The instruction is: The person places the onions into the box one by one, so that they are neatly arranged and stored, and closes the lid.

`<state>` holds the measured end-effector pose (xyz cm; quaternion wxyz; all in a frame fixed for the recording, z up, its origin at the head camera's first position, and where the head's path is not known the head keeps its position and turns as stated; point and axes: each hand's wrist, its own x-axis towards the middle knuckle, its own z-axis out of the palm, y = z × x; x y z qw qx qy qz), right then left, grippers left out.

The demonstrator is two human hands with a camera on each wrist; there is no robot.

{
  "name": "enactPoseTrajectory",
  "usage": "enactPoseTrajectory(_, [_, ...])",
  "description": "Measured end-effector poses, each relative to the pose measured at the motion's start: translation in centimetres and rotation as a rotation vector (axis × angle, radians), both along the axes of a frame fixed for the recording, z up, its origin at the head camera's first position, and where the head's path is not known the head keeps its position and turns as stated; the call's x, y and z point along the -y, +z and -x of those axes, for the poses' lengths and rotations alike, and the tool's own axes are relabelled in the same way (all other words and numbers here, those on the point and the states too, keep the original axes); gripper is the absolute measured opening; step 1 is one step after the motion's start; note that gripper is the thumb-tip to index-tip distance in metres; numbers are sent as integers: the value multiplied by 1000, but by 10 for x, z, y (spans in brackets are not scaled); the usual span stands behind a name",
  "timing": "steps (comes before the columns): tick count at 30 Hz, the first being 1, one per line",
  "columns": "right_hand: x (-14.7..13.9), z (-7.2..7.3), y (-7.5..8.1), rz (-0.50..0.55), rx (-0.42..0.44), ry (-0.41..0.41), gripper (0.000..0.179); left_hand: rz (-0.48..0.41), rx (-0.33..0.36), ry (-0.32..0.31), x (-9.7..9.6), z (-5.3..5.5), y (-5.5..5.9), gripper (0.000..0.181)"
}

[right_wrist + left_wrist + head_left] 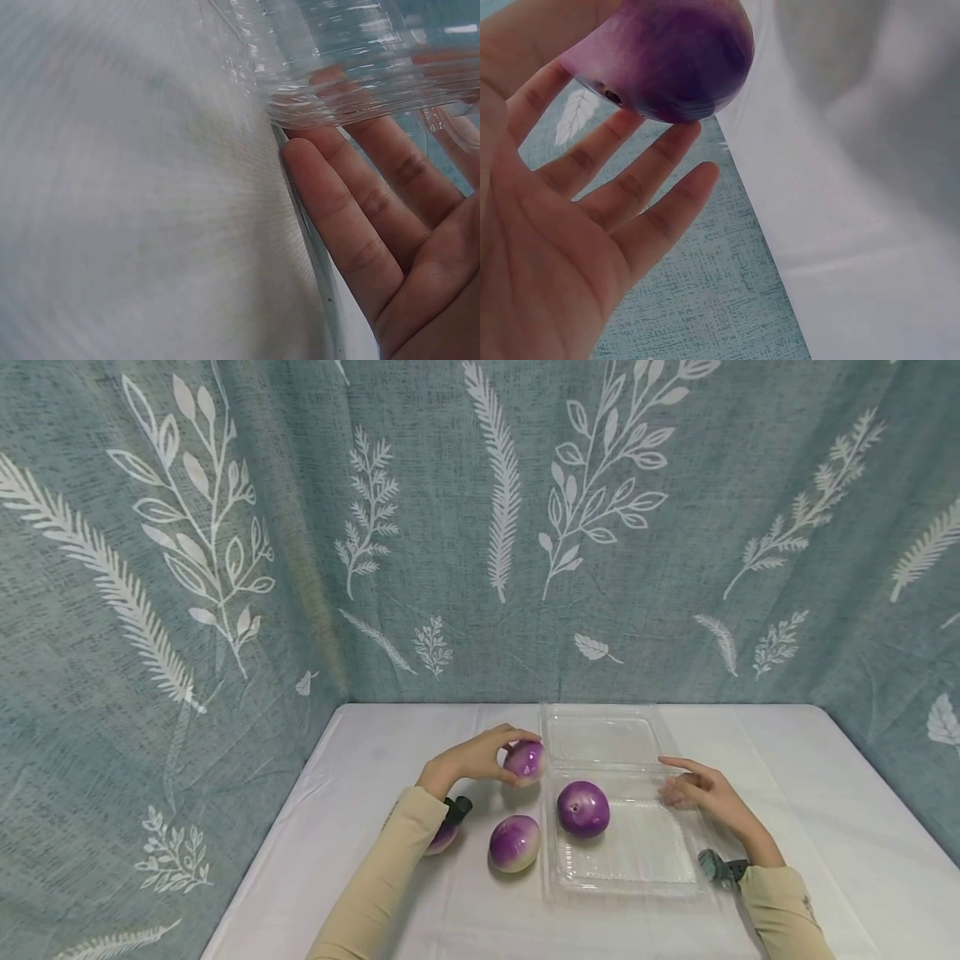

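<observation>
Head view shows the held purple-and-white vegetable (525, 762) in my left hand (480, 756), pinched between my thumb and fingertips just left of the clear plastic box. The left wrist view has its purple side against my fingers, which are spread with gaps between them; a small dark spot sits near the fingertips, and my little finger lies just below, apart from the skin. Whether it touches the table (360, 768) I cannot tell.

To its right, across the box's side wall, another purple vegetable (583, 810) sits in the left part of the clear tray (645, 852); the clear lid (600, 739) lies open behind. That wall stands between the two. Nearer me, a third vegetable (514, 843) rests just outside the tray, and a fourth (444, 841) is partly hidden beneath my left wrist and its black camera (458, 808). My right hand (708, 793) is at the tray's right edge, fingers fairly straight, partly seen through the plastic. A leaf-patterned curtain (450, 527) hangs beyond.
</observation>
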<state>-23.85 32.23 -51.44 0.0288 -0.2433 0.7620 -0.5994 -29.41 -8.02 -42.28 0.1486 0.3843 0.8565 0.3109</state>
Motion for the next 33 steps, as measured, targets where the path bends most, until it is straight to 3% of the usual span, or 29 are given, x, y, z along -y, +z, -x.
enactPoseTrajectory(8, [0, -1, 2, -7, -1, 4, 40, -27, 10, -2, -3, 1, 3, 71])
enactPoseTrajectory(25, [1, 0, 2, -38, 18, -33, 42, -44, -81, -12, -10, -1, 7, 71])
enactPoseTrajectory(33, [0, -1, 3, -48, -6, -31, 41, -52, -78, -5, -13, 1, 7, 71])
